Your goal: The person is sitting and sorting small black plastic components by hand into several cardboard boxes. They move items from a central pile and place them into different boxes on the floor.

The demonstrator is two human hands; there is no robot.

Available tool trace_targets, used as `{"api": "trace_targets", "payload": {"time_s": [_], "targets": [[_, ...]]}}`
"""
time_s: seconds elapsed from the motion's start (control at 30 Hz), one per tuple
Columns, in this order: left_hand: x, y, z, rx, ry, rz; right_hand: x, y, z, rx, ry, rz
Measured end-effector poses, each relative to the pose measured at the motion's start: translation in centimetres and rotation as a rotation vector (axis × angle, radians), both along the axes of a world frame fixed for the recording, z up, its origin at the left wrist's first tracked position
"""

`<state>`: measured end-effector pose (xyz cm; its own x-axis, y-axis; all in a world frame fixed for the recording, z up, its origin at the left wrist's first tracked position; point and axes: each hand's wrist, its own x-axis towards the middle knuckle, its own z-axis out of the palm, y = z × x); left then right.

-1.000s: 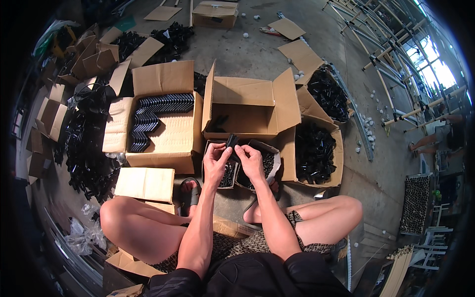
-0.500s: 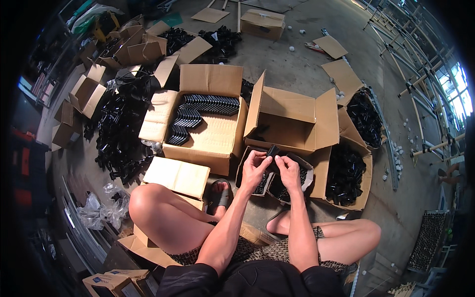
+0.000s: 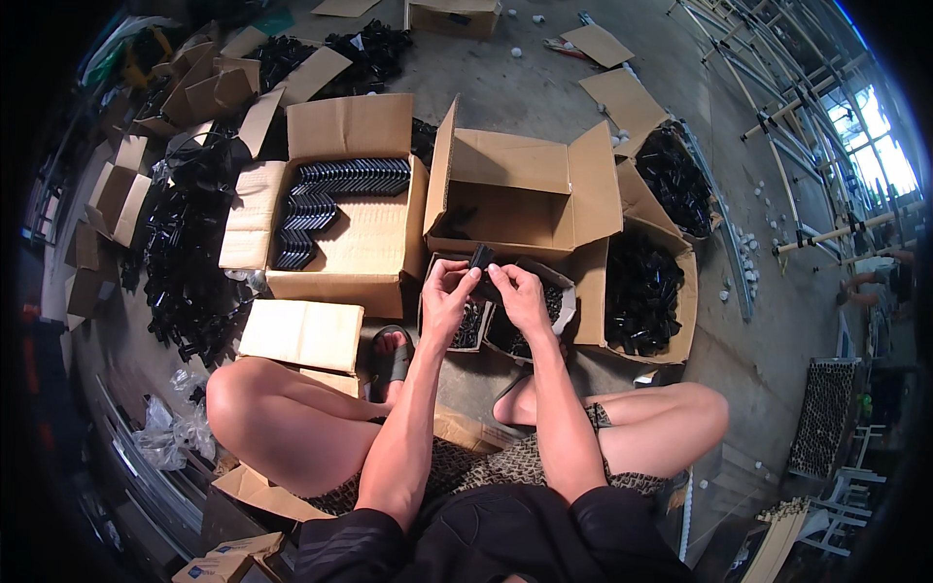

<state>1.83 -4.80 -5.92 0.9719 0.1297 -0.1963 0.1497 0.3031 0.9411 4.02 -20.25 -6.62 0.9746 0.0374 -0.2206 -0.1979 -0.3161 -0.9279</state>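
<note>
A black plastic piece (image 3: pixel 481 257) is held up between my two hands, over two small open boxes. My left hand (image 3: pixel 448 297) grips it from the left with closed fingers. From the right, my right hand (image 3: pixel 522 297) pinches at its lower end, thumb and fingers together. Beneath my hands, the left small box (image 3: pixel 425 309) and the right small box (image 3: pixel 568 313) hold small dark parts. Just beyond stands a tall open carton (image 3: pixel 520 160) with some dark pieces inside. The fingers partly cover the held piece, so its full shape is hidden.
Left of centre, an open carton (image 3: pixel 335 289) contains neat rows of black angled pieces (image 3: pixel 355 176). A box of loose black parts (image 3: pixel 643 296) is at the right, and a big black heap (image 3: pixel 190 262) at the left. A closed carton (image 3: pixel 299 332) lies by my left foot.
The whole view has shifted, so the boxes appear further left and higher. My hands stay together on the black piece, with the right fingers now wrapped closer around its lower end.
</note>
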Motion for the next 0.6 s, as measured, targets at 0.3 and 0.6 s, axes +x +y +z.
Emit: {"api": "trace_targets", "payload": {"time_s": [0.3, 0.6], "targets": [[0.0, 0.7, -0.3, 0.009, 0.017, -0.005, 0.1, 1.0, 0.6, 0.087, -0.023, 0.001], [0.7, 3.9, -0.1, 0.105, 0.007, 0.12, 1.0, 2.7, -4.3, -0.146, 0.011, 0.072]]}}
